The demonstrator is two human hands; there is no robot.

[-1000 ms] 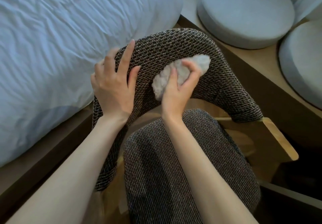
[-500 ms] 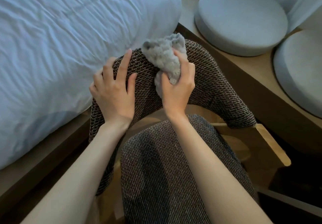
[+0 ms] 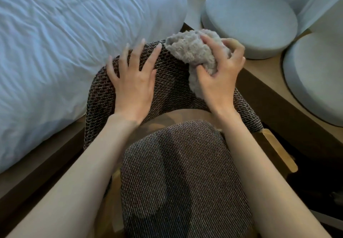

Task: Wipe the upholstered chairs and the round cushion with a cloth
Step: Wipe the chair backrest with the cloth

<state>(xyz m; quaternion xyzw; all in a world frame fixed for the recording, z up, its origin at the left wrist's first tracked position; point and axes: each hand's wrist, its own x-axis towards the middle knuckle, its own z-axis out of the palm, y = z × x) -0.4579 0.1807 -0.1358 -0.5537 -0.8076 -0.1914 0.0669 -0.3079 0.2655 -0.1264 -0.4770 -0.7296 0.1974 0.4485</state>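
Observation:
A chair with dark woven upholstery stands below me, its curved backrest (image 3: 168, 87) at the centre and its seat (image 3: 181, 173) nearer to me. My left hand (image 3: 132, 82) lies flat on the left part of the backrest, fingers spread. My right hand (image 3: 220, 74) grips a fluffy grey cloth (image 3: 193, 52) and presses it on the top right of the backrest. A round grey cushion (image 3: 248, 13) lies at the upper right on a wooden ledge.
A bed with a white sheet (image 3: 70, 39) fills the left side, close against the chair's back. A second round grey cushion (image 3: 315, 78) sits at the right edge. The wooden ledge (image 3: 263, 82) runs along the right. A light wooden armrest (image 3: 278, 150) juts out at the right.
My right hand has swept the cloth up over the backrest's top and then to the right. My left hand has stayed on the backrest's left part and its fingers have spread.

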